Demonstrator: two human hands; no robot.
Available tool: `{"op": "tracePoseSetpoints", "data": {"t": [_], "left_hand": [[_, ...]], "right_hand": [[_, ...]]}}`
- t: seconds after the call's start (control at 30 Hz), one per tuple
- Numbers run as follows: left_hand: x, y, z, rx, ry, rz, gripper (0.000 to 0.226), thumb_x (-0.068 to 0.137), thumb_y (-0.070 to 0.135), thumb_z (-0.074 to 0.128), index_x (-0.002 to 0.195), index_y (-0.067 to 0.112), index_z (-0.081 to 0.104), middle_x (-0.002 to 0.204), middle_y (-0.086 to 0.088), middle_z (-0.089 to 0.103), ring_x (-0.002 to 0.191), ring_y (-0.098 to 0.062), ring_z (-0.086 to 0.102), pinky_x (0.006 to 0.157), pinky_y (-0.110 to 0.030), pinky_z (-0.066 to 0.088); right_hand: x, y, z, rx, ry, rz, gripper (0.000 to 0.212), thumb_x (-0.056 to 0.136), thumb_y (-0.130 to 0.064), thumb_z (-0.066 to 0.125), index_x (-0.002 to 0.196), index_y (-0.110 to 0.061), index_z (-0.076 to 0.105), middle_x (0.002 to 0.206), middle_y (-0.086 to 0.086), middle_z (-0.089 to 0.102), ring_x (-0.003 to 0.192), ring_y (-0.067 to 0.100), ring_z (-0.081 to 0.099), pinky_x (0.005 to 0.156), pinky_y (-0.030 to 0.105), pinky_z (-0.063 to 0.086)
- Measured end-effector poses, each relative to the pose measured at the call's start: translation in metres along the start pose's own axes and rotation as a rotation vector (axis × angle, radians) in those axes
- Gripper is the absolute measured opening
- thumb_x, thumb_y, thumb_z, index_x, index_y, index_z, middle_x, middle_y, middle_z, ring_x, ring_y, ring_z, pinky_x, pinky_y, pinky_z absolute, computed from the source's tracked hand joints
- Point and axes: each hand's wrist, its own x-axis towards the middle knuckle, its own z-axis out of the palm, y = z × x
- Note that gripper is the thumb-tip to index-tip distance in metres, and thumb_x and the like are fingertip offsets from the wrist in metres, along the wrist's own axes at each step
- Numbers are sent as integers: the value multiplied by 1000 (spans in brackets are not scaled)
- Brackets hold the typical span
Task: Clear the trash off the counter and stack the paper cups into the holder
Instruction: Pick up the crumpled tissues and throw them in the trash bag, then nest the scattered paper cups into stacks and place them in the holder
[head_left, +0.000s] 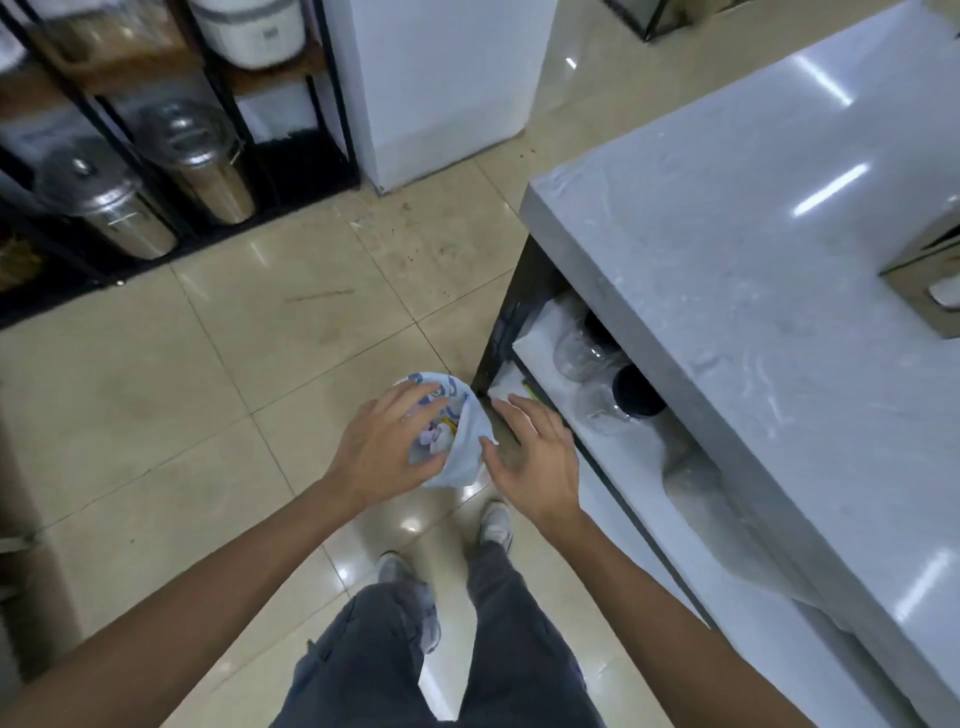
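At the far left two steel cans (156, 182) stand on a black rack (322, 104). In the middle, above the tiled floor (156, 389), the left hand (384, 447) grips a pale blue bag (457, 441) with crumpled trash inside. The right hand (535, 457) is just beside the bag with fingers relaxed, holding nothing, near the grey counter (753, 234) at the right.

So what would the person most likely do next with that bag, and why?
Probably let the trash drop into the bin bag: the left hand reaches into its mouth, while the right hand is open at the bag's edge.
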Motion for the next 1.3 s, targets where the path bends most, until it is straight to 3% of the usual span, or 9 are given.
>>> {"op": "tracePoseSetpoints", "data": {"t": [0.07, 0.2, 0.33, 0.53, 0.63, 0.8, 0.9, 1.3], "left_hand": [[4, 19, -11, -20, 29, 68, 56, 78, 43, 71, 127, 20, 63, 137, -3, 61, 121, -29, 61, 82, -42, 57], [15, 52, -28, -32, 36, 155, 55, 85, 49, 66, 133, 21, 63, 142, 2, 56, 120, -18, 56, 88, -41, 54], [31, 83, -41, -57, 86, 273, 57, 89, 52, 60, 137, 22, 60, 146, 2, 53, 126, -19, 53, 86, -34, 53], [56, 132, -49, -76, 142, 387, 50, 90, 46, 64, 133, 21, 62, 141, 2, 55, 135, -23, 51, 96, -46, 54], [67, 163, -49, -91, 162, 439, 49, 95, 48, 58, 137, 24, 57, 141, 4, 55, 136, -20, 49, 101, -41, 51], [91, 225, -39, -120, 148, 502, 48, 95, 46, 59, 139, 24, 57, 143, 4, 55, 134, -21, 51, 102, -47, 50], [108, 267, -31, -120, 138, 533, 48, 95, 45, 60, 139, 27, 56, 144, 7, 54, 136, -18, 50, 105, -44, 49], [170, 423, 19, -123, 8, 667, 49, 93, 44, 57, 134, 20, 64, 136, 2, 62, 127, -21, 56, 99, -41, 52]], "right_hand": [[-8, -4, -25, 7, 80, 19, 42, 88, -44, 69, 126, -26, 67, 130, -4, 66, 121, 18, 61, 97, 34, 50], [-25, -7, -71, -9, 188, 48, 40, 88, -43, 71, 125, -26, 66, 129, -6, 66, 121, 17, 60, 100, 31, 46], [-40, -5, -111, 1, 271, 109, 41, 90, -41, 71, 127, -23, 68, 132, -3, 66, 125, 19, 60, 103, 41, 48], [-65, 12, -169, 16, 406, 131, 40, 90, -35, 74, 126, -18, 69, 130, -2, 67, 126, 19, 60, 102, 41, 49], [-78, 30, -196, 26, 483, 122, 39, 90, -33, 73, 125, -17, 68, 129, -2, 66, 124, 17, 60, 99, 39, 50], [-107, 66, -244, 19, 584, 169, 40, 90, -33, 74, 126, -16, 68, 129, 0, 66, 124, 18, 60, 99, 40, 50], [-121, 91, -274, -3, 629, 192, 39, 91, -35, 73, 125, -16, 67, 129, -1, 66, 125, 18, 60, 100, 40, 50], [-169, 199, -360, -76, 778, 340, 42, 91, -40, 70, 127, -19, 65, 128, -3, 66, 124, 16, 59, 101, 34, 48]]}}
